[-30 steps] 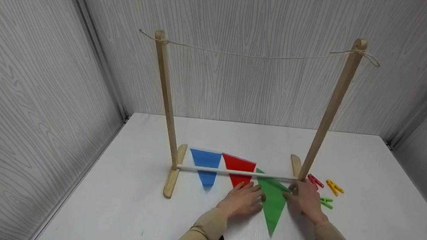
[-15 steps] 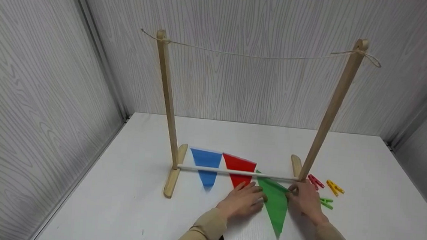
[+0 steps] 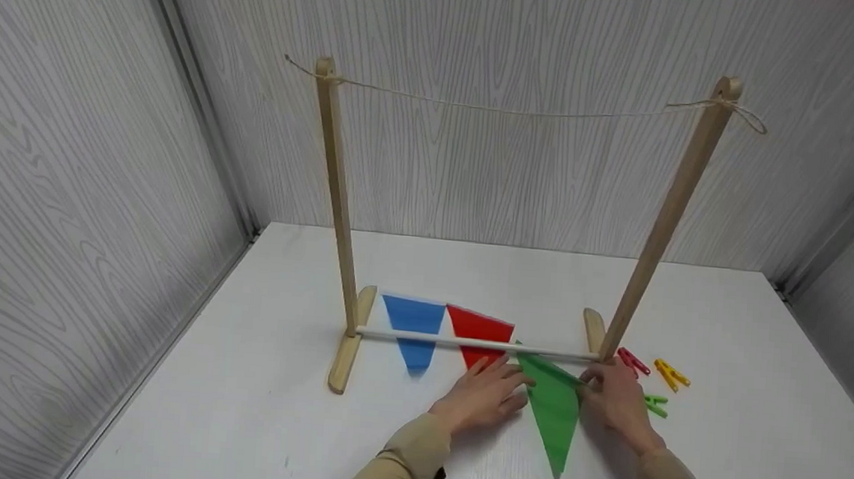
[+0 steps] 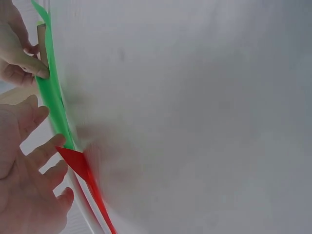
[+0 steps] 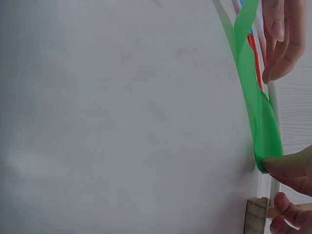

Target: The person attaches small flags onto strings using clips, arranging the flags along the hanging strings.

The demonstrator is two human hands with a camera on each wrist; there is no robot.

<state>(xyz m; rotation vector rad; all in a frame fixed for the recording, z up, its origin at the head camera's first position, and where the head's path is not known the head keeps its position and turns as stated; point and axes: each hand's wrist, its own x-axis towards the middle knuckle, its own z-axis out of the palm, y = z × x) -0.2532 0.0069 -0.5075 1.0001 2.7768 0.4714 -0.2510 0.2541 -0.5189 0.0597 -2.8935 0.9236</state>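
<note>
A green triangular pennant (image 3: 555,406) lies point toward the person, its upper right corner pinched by the right hand (image 3: 617,403); the right wrist view shows thumb and finger on that green corner (image 5: 267,141). Beside its left edge, the left hand (image 3: 482,395) has its fingers spread and relaxed, over the lower part of the red pennant (image 3: 479,327). In the left wrist view the left hand's (image 4: 34,180) fingertips are near the green and red pennants and grip nothing. The blue pennant (image 3: 415,317) lies left of the red one, under the white rod (image 3: 457,341).
Two wooden posts (image 3: 337,188) stand on feet, with a string (image 3: 511,112) tied between their tops. Right of the right hand lie a red clothespin (image 3: 635,361), a yellow clothespin (image 3: 671,374) and a green clothespin (image 3: 656,405). White table (image 3: 222,375) underneath; grey panels around.
The green pennant's tip has swung a little to the right, and its pinched corner has shifted slightly right with the right hand. The left hand has barely moved.
</note>
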